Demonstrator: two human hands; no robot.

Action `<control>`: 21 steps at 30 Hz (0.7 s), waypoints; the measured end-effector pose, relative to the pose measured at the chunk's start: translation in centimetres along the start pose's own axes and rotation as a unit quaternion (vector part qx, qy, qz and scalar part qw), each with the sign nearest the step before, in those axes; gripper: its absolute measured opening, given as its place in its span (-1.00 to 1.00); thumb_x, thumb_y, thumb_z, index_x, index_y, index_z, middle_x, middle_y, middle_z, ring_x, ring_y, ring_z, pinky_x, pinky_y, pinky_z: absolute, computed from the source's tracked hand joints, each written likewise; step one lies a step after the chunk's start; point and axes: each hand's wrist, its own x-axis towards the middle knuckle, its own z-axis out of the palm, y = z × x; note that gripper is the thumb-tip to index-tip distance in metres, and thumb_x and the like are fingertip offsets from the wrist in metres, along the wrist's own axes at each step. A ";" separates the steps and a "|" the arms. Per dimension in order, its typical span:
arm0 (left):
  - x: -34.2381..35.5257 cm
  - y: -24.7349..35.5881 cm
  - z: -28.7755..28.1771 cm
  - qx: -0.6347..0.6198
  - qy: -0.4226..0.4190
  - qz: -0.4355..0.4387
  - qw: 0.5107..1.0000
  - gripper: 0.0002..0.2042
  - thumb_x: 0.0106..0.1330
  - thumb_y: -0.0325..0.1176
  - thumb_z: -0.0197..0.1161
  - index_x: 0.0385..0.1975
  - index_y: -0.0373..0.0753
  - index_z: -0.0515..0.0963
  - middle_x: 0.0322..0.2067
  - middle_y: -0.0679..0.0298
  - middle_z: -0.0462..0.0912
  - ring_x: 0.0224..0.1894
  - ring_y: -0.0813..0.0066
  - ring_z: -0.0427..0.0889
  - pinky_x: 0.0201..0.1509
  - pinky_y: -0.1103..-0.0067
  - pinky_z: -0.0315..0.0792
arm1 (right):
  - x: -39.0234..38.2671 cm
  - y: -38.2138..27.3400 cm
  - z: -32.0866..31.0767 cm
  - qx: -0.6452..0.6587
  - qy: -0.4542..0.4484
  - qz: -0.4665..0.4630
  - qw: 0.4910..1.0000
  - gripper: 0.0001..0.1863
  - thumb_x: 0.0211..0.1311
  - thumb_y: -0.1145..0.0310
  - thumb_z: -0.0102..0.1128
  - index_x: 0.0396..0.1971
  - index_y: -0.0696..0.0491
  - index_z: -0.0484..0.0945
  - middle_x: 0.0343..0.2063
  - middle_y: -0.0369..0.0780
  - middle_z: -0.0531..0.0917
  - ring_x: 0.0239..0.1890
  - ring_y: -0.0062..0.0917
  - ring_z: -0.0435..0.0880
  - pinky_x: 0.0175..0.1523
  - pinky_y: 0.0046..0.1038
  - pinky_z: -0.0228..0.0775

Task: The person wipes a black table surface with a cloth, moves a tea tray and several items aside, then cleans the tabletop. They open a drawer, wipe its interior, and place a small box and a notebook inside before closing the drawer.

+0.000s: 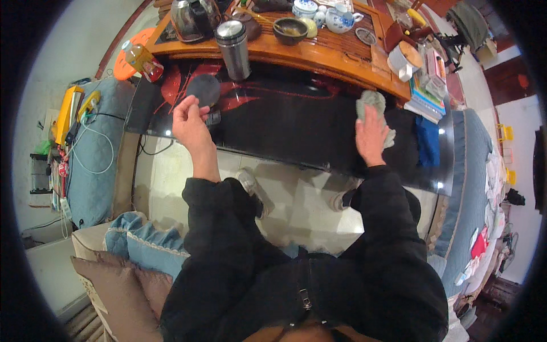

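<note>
My left hand [192,124] is raised over the left part of a glossy black table [285,122] with a red pattern. Its fingers are pinched together at the lower edge of a dark round disc [204,88], which they appear to grip. A small dark item [213,117] shows beside that wrist, its kind unclear. On the table's right part my right hand [371,132] presses down on a pale green cloth [373,100], fingers stretched along it. The cloth is bunched and sticks out past the fingertips and beside the hand.
A steel tumbler [233,51] stands behind the disc, a drink bottle [143,61] at the left. Along the back runs a wooden tea tray [319,60] with a glass kettle [195,20], bowl [290,31] and teapot [341,19]. Books [424,102] and a blue cloth [427,141] lie right.
</note>
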 end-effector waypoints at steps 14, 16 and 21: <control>-5.1 -0.9 -4.5 0.203 -0.116 0.133 0.963 -0.74 0.48 -0.47 0.00 0.05 -0.25 0.57 -0.21 0.11 0.71 -0.71 0.53 0.54 -0.61 0.58 0.42 | -10.7 -16.2 -2.6 0.164 -0.017 -0.357 0.919 -0.40 0.11 0.46 0.19 0.23 -0.08 0.38 0.20 -0.19 0.47 0.32 -0.17 0.34 0.38 -0.05 0.10; -4.9 -1.4 -4.9 0.208 -0.104 0.143 0.962 -0.74 0.48 -0.47 -0.02 0.03 -0.26 0.57 -0.23 0.11 0.72 -0.70 0.50 0.55 -0.59 0.56 0.44 | -11.3 -10.6 -3.5 0.150 -0.029 -0.329 0.932 -0.36 0.07 0.54 0.16 0.24 -0.04 0.37 0.18 -0.16 0.48 0.29 -0.18 0.37 0.35 -0.08 0.13; -5.3 -1.9 -3.9 0.206 -0.128 0.127 0.962 -0.74 0.48 -0.45 -0.02 0.02 -0.30 0.56 -0.22 0.09 0.71 -0.68 0.53 0.57 -0.59 0.61 0.44 | -12.5 3.4 -6.9 0.118 -0.069 -0.196 0.971 -0.40 0.16 0.54 0.13 0.26 0.11 0.33 0.19 -0.01 0.47 0.25 -0.11 0.41 0.33 -0.17 0.19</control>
